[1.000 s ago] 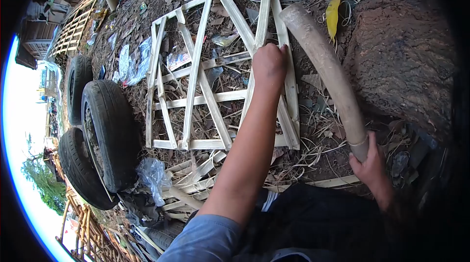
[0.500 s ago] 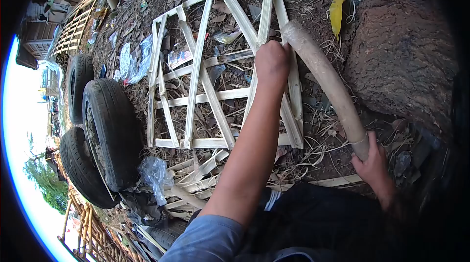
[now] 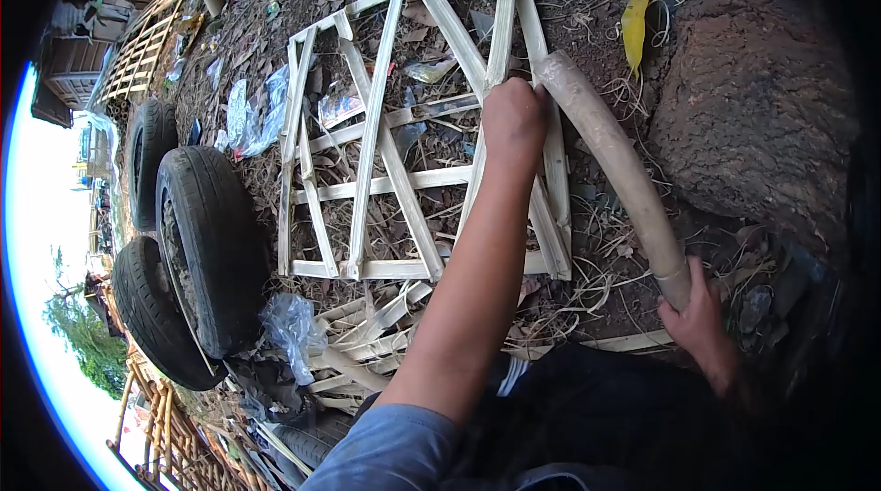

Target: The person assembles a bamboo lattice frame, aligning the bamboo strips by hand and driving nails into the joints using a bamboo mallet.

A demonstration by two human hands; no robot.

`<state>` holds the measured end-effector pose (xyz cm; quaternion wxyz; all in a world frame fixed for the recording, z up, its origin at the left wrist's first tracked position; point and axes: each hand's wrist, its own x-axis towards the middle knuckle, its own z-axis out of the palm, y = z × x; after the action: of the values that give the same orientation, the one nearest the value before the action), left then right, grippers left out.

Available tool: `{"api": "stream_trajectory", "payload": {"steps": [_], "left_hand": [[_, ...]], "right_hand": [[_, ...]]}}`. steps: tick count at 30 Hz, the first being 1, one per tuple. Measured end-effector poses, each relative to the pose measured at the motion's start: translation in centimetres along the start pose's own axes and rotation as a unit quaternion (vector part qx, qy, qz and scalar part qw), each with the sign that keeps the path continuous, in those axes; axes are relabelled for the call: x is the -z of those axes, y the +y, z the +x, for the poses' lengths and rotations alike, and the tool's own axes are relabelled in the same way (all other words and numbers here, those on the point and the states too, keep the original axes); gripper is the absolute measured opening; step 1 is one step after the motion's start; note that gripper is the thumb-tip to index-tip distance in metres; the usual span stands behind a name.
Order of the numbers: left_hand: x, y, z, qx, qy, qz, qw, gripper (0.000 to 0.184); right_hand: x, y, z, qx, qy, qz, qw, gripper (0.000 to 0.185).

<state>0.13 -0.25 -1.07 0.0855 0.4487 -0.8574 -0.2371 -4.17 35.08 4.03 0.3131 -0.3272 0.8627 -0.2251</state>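
A lattice of pale split-bamboo slats (image 3: 367, 156) lies on the ground, its slats crossing at angles. My left hand (image 3: 514, 119) is closed in a fist on a slat junction at the lattice's right part; the fingertips are hidden. In my right hand (image 3: 702, 326) is the lower end of a thick, curved bamboo stick (image 3: 619, 151). The stick slants up and left, and its far end is beside my left fist, near the rightmost slats. Whether that end touches the slats I cannot tell.
Old tyres (image 3: 209, 248) lie left of the lattice. A rough tree trunk (image 3: 752, 106) stands at the right. Clear plastic (image 3: 294, 335), bamboo offcuts (image 3: 376, 340) and a yellow leaf (image 3: 633, 32) are scattered about. Another bamboo lattice (image 3: 142, 46) is at the far left.
The stick's far end has shifted slightly down and right in view. The lattice and both hands stay nearly in place, and both grips are the same.
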Motion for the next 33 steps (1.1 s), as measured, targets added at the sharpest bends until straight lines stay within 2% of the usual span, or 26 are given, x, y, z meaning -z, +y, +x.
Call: {"api": "stream_trajectory", "payload": {"steps": [3, 8, 9, 11, 13, 14, 15, 17, 18, 20, 22, 24, 26, 28, 29, 32, 33], "left_hand": [[0.1, 0.1, -0.2, 0.014, 0.005, 0.004, 1.0, 0.037], [0.3, 0.3, 0.0, 0.018, -0.01, -0.012, 1.0, 0.038], [0.4, 0.3, 0.2, 0.017, -0.015, -0.003, 1.0, 0.038], [0.2, 0.1, -0.2, 0.027, -0.019, 0.008, 0.999, 0.038], [0.1, 0.4, -0.2, 0.03, -0.014, 0.006, 0.999, 0.038], [-0.1, 0.1, -0.3, 0.024, -0.01, 0.001, 1.0, 0.039], [0.2, 0.2, 0.1, 0.016, -0.003, -0.003, 1.0, 0.039], [0.1, 0.1, 0.0, 0.025, -0.01, 0.007, 1.0, 0.039], [0.3, 0.3, -0.1, 0.028, -0.013, 0.009, 0.999, 0.04], [0.5, 0.4, -0.4, 0.028, -0.019, 0.001, 0.999, 0.04], [0.7, 0.8, 0.6, 0.026, -0.013, -0.005, 1.0, 0.041], [0.1, 0.2, -0.1, 0.019, -0.003, 0.015, 1.0, 0.04], [-0.3, -0.2, 0.1, -0.004, 0.009, 0.016, 1.0, 0.04], [-0.1, 0.0, 0.1, 0.006, 0.004, -0.019, 1.0, 0.045], [-0.2, -0.2, 0.2, 0.001, 0.011, -0.014, 1.0, 0.045], [-0.5, -0.2, 0.0, 0.004, 0.033, 0.003, 0.999, 0.044], [-0.1, -0.1, 0.0, 0.011, -0.001, 0.01, 1.0, 0.038]], "right_hand": [[0.0, -0.2, 0.2, 0.076, 0.046, 0.042, 0.995, 0.054], [0.5, -0.7, 0.0, 0.049, 0.044, 0.015, 0.998, 0.053], [0.7, -0.7, 0.4, 0.062, 0.079, 0.053, 0.994, 0.054], [0.5, -0.9, 0.1, 0.046, 0.045, 0.039, 0.997, 0.055], [0.8, -0.4, 0.7, 0.019, -0.009, -0.032, 0.999, 0.056], [0.8, -0.4, 0.6, 0.02, -0.005, -0.035, 0.999, 0.056], [0.5, -0.4, 0.5, 0.059, 0.051, 0.014, 0.997, 0.055], [0.3, -1.1, 0.4, 0.075, 0.071, 0.097, 0.99, 0.055], [0.1, -1.1, 0.4, 0.072, 0.07, 0.101, 0.99, 0.055], [0.5, -0.9, 0.4, -0.019, -0.003, -0.003, 1.0, 0.057], [0.6, -0.9, 0.8, -0.002, 0.014, 0.041, 0.999, 0.056], [0.4, -1.1, 0.6, 0.081, 0.064, 0.085, 0.991, 0.056], [0.2, -0.3, 0.0, 0.038, 0.051, -0.009, 0.998, 0.056], [0.8, -1.4, 0.2, -0.016, -0.004, 0.037, 0.999, 0.056], [0.0, -1.2, 0.2, 0.072, 0.109, 0.063, 0.989, 0.056], [0.5, -1.5, 0.3, 0.083, 0.09, 0.095, 0.988, 0.056], [1.0, -1.4, 0.6, 0.057, 0.039, 0.067, 0.995, 0.055]]}}
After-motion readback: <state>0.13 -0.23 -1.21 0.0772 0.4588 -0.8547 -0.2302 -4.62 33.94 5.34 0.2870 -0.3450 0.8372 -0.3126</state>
